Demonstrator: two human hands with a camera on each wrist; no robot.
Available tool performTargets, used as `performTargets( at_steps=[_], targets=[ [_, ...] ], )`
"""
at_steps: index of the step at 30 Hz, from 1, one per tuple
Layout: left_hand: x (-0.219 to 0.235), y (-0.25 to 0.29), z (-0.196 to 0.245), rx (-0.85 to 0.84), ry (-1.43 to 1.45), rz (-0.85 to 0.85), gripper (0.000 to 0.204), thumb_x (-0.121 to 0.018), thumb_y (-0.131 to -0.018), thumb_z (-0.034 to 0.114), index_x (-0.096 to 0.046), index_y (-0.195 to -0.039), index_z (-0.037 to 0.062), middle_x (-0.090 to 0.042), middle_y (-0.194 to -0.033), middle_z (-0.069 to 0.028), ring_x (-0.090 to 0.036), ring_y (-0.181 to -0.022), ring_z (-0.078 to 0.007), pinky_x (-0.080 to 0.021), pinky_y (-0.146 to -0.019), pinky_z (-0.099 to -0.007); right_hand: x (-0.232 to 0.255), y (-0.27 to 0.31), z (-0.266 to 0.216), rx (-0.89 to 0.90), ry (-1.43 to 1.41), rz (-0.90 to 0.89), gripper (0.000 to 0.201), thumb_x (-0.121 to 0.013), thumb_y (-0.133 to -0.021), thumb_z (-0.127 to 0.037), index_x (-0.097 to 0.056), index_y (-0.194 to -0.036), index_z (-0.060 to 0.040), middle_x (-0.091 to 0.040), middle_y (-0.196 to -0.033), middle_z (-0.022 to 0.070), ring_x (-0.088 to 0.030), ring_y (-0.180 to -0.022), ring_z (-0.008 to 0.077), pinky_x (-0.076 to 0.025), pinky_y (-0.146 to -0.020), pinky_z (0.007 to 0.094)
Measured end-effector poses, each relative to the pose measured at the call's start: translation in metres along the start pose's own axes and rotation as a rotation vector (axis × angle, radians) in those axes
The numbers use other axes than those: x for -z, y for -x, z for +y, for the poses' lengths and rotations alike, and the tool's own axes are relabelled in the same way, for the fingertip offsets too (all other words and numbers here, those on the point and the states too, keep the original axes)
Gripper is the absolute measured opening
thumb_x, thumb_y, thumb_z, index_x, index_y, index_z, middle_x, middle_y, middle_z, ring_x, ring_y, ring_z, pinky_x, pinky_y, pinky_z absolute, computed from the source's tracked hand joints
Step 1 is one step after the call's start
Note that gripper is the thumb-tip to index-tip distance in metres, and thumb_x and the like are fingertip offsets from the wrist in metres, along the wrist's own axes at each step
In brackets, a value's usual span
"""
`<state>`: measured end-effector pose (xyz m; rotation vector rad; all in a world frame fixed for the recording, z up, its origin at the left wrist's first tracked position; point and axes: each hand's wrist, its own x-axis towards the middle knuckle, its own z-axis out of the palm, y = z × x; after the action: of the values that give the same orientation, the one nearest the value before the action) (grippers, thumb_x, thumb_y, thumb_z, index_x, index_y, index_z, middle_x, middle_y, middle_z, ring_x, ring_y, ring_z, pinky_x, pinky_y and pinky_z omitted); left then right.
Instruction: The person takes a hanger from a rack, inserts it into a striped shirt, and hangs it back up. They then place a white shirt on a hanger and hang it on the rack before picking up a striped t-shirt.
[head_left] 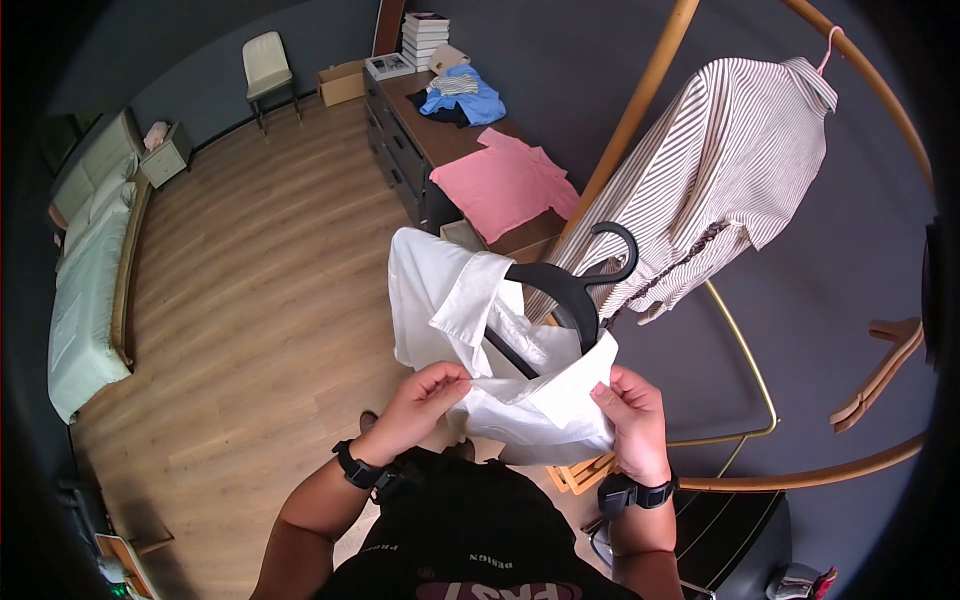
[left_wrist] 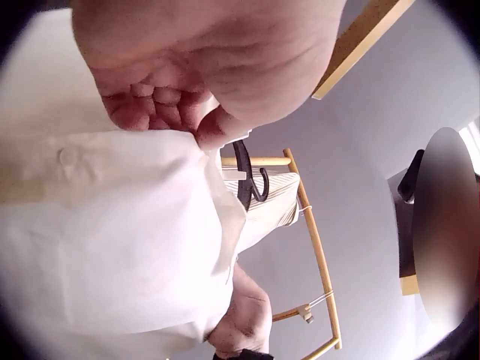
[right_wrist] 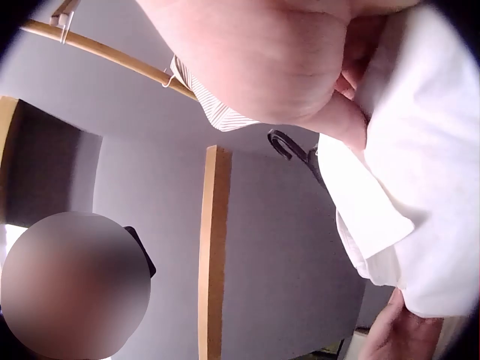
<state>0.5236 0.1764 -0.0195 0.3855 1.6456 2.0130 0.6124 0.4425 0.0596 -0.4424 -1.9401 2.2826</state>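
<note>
A white collared shirt (head_left: 440,290) hangs on a black hanger (head_left: 565,285) in front of the body, its hook pointing up and right. My left hand (head_left: 420,402) pinches the shirt's front edge near the collar; in the left wrist view the fingers of this hand (left_wrist: 210,67) are curled at the cloth beside a button. My right hand (head_left: 636,420) pinches the other side below the collar flap, thumb on top. In the right wrist view, the thumb of that hand (right_wrist: 285,67) presses the white fabric (right_wrist: 427,172) next to the collar.
A striped shirt (head_left: 740,150) hangs from a round wooden rack (head_left: 640,90) at the right, with wooden hangers (head_left: 880,372) lower down. A pink shirt (head_left: 505,180) and blue clothes (head_left: 475,98) lie on a dark dresser (head_left: 430,135). A bed (head_left: 95,290) stands at the far left.
</note>
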Motion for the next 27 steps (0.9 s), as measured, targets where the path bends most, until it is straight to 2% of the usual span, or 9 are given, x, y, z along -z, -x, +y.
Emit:
performTargets(
  at_steps=[5, 7, 10, 13, 16, 20, 22, 23, 27],
  targets=[
    [0.004, -0.006, -0.006, -0.182, -0.222, 0.065, 0.020, -0.065, -0.098, 0.014, -0.061, -0.116, 0.0064, -0.059, -0.100, 0.0032, -0.052, -0.091, -0.0068, -0.043, -0.082, -0.0238, 0.005, 0.002, 0.003, 0.027, 0.057, -0.054, 0.022, -0.063, -0.098, -0.003, -0.065, -0.118, 0.0054, -0.071, -0.100, 0.0041, -0.062, -0.087, 0.0075, -0.049, -0.079, 0.0231],
    [0.011, -0.011, -0.002, -0.366, -0.430, 0.403, 0.028, -0.072, -0.090, 0.010, -0.061, -0.115, 0.0042, -0.058, -0.102, -0.0046, -0.055, -0.091, -0.0140, -0.045, -0.082, -0.0265, 0.009, 0.005, 0.003, 0.059, 0.121, -0.057, 0.021, -0.064, -0.097, -0.003, -0.065, -0.117, 0.0053, -0.071, -0.099, 0.0035, -0.061, -0.086, 0.0065, -0.048, -0.078, 0.0221],
    [0.024, -0.017, 0.024, -0.518, -0.672, 0.695, 0.039, -0.076, -0.084, 0.011, -0.060, -0.119, 0.0045, -0.057, -0.114, -0.0100, -0.056, -0.103, -0.0239, -0.045, -0.090, -0.0340, 0.018, 0.010, 0.005, 0.092, 0.214, -0.053, 0.022, -0.069, -0.093, 0.001, -0.067, -0.114, 0.0044, -0.070, -0.097, 0.0022, -0.057, -0.083, 0.0045, -0.046, -0.073, 0.0197],
    [0.029, -0.027, 0.061, -0.702, -1.072, 0.653, 0.049, -0.079, -0.079, 0.014, -0.059, -0.123, 0.0054, -0.054, -0.125, -0.0136, -0.053, -0.117, -0.0336, -0.042, -0.099, -0.0427, 0.022, 0.013, 0.005, 0.183, 0.281, -0.050, 0.026, -0.073, -0.089, 0.002, -0.067, -0.114, 0.0051, -0.071, -0.097, 0.0036, -0.059, -0.083, 0.0052, -0.047, -0.073, 0.0204],
    [0.049, -0.037, 0.067, -0.662, -1.139, 0.440, 0.059, -0.082, -0.076, 0.020, -0.057, -0.127, 0.0069, -0.053, -0.133, -0.0146, -0.048, -0.126, -0.0383, -0.037, -0.105, -0.0490, 0.028, 0.013, 0.008, 0.234, 0.366, -0.040, 0.027, -0.074, -0.088, 0.002, -0.067, -0.115, 0.0044, -0.072, -0.098, 0.0064, -0.062, -0.084, 0.0072, -0.050, -0.073, 0.0225],
    [0.068, -0.049, 0.077, -0.690, -0.984, 0.281, 0.051, -0.080, -0.075, 0.016, -0.061, -0.121, 0.0065, -0.058, -0.128, -0.0146, -0.054, -0.119, -0.0349, -0.042, -0.101, -0.0431, 0.032, 0.015, -0.002, 0.273, 0.485, -0.123, 0.029, -0.074, -0.088, 0.002, -0.068, -0.116, 0.0034, -0.072, -0.098, 0.0095, -0.065, -0.083, 0.0103, -0.052, -0.073, 0.0246],
    [0.069, -0.048, 0.087, -0.524, -1.025, 0.031, 0.033, -0.082, -0.075, 0.020, -0.069, -0.102, 0.0063, -0.066, -0.101, -0.0107, -0.059, -0.100, -0.0332, -0.046, -0.091, -0.0428, 0.031, 0.017, -0.004, 0.297, 0.497, -0.109, 0.033, -0.074, -0.087, 0.002, -0.067, -0.119, 0.0027, -0.072, -0.101, 0.0118, -0.067, -0.089, 0.0146, -0.053, -0.078, 0.0270],
    [0.062, -0.048, 0.089, -0.585, -0.965, 0.064, 0.021, -0.082, -0.075, 0.017, -0.069, -0.085, 0.0049, -0.066, -0.084, -0.0082, -0.058, -0.085, -0.0305, -0.047, -0.080, -0.0390, 0.030, 0.017, -0.009, 0.301, 0.498, -0.104, 0.033, -0.074, -0.087, 0.002, -0.067, -0.119, 0.0027, -0.072, -0.101, 0.0118, -0.067, -0.089, 0.0146, -0.053, -0.078, 0.0270],
    [0.063, -0.048, 0.083, -0.595, -0.955, 0.148, 0.021, -0.082, -0.073, 0.017, -0.067, -0.082, 0.0050, -0.064, -0.081, -0.0071, -0.055, -0.080, -0.0291, -0.044, -0.074, -0.0382, 0.020, 0.016, -0.035, 0.473, 0.659, -0.100, 0.036, -0.076, -0.086, -0.004, -0.067, -0.120, 0.0017, -0.070, -0.107, 0.0143, -0.068, -0.094, 0.0239, -0.052, -0.084, 0.0331]
  ],
)
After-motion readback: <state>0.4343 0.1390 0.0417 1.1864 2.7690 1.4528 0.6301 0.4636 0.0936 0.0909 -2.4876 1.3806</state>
